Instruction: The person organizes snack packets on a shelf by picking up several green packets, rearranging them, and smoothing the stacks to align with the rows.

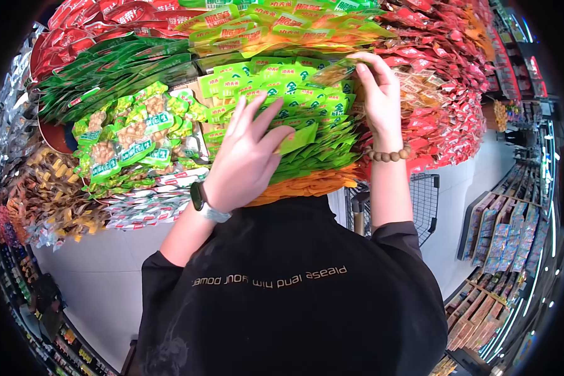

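My right hand (382, 91), with a beaded bracelet on its wrist, pinches the edge of a flat snack packet (333, 73) between thumb and fingertips. The packet's see-through side faces up, and it lies tilted over the back right of the green packets. My left hand (247, 156), wearing a dark watch (198, 196), is open with fingers spread over the rows of bright green snack packets (288, 88). Beside its thumb, one green packet (302, 138) stands out from the pile. Orange packets (307, 187) line the front edge, close to my body.
Bagged peanuts (135, 135) lie left of the green rows, with dark green packets (119, 69) behind them. Red packets (442, 119) heap up on the right. Yellow-green packets (276, 25) fill the back. A wire cart (425, 203) stands at my right, near stocked shelves (504, 232).
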Tool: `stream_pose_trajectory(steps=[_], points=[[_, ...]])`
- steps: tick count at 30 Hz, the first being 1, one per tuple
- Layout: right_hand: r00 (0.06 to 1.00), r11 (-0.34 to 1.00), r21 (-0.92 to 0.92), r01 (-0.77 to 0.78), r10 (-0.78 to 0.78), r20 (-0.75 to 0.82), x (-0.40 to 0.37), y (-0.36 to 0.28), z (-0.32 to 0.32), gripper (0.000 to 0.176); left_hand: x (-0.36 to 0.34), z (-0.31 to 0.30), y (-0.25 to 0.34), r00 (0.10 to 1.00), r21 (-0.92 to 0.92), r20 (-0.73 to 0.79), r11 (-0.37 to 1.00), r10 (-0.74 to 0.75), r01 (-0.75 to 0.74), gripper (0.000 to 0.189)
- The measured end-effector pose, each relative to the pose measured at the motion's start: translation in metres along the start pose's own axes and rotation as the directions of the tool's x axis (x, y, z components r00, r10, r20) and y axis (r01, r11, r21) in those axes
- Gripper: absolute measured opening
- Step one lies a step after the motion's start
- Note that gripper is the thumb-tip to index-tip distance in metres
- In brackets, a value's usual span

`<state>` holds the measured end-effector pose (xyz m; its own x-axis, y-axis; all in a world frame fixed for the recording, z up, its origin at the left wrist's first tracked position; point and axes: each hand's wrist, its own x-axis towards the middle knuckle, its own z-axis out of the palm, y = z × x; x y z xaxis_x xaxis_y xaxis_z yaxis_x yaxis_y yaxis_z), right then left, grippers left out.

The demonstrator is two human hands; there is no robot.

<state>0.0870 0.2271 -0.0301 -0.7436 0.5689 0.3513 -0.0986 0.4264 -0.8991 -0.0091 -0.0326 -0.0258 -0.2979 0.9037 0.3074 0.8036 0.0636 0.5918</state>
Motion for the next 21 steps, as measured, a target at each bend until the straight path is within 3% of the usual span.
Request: stream_pose_trajectory(steps=[6,9,17,18,19,21], points=[[0.981,0.999,0.025,0.032,-0.026,-0.193,-0.007,-0.001,0.015,0.017,0.012,0.018,-0.008,0.996,0.046,-0.087,0.999,0.028,-0.024,0.033],[0.99,0.998,-0.038,0.042,-0.047,-0.133,-0.009,0.004,0.021,0.017,0.015,0.02,-0.008,0.993,0.05,-0.116,0.999,0.028,-0.022,0.033],[0.968,0.967,0.043,-0.25,0.25,0.009,-0.01,0.012,0.043,0.019,0.013,0.021,-0.008,0.993,0.057,-0.114,0.998,0.025,-0.019,0.036],[0.976,0.974,0.06,-0.217,0.215,0.045,-0.009,0.013,0.047,0.019,0.012,0.021,-0.008,0.993,0.067,-0.114,0.998,0.024,-0.016,0.037],[0.964,0.957,-0.198,-0.213,0.238,0.114,-0.008,0.01,0.045,0.021,0.012,0.022,-0.009,0.993,0.062,-0.114,0.998,0.018,-0.011,0.037],[0.965,0.915,-0.399,-0.06,0.156,0.213,-0.004,0.001,0.048,0.022,0.01,0.024,-0.01,0.994,0.049,-0.114,0.999,0.007,-0.002,0.038]])
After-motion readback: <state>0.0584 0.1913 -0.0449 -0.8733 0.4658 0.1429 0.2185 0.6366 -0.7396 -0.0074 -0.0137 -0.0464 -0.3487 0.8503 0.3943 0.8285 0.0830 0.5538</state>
